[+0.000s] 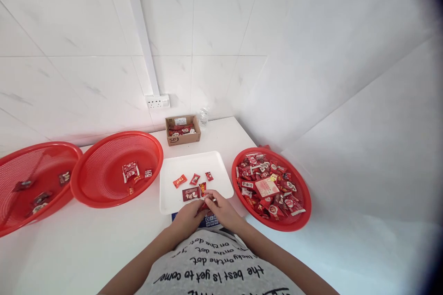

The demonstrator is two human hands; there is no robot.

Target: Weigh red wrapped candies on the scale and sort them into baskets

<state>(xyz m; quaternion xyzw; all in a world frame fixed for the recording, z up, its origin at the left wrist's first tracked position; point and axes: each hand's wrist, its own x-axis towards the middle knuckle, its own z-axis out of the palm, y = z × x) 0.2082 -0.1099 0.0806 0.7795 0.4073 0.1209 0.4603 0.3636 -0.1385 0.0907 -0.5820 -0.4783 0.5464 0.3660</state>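
Observation:
My left hand (189, 218) and my right hand (221, 209) meet at the near edge of a white tray (169, 170). Their fingers are curled close together around a small red item, mostly hidden between them. On the tray lie an orange-red packet (180, 180), two small red packets (194, 179) (209, 176), a dark red rectangular packet (191, 194) and a red-yellow packet (202, 187) just beyond my right fingertips. Below the tray, partly covered by my hands, is a blue panel with buttons (212, 221).
A red basket (306, 212) full of packets stands at the right. Two more red baskets (85, 184) (74, 150) at the left hold a few packets. Behind the tray are a cardboard box (185, 138) of packets and a clear plastic bottle (203, 118), near the tiled wall.

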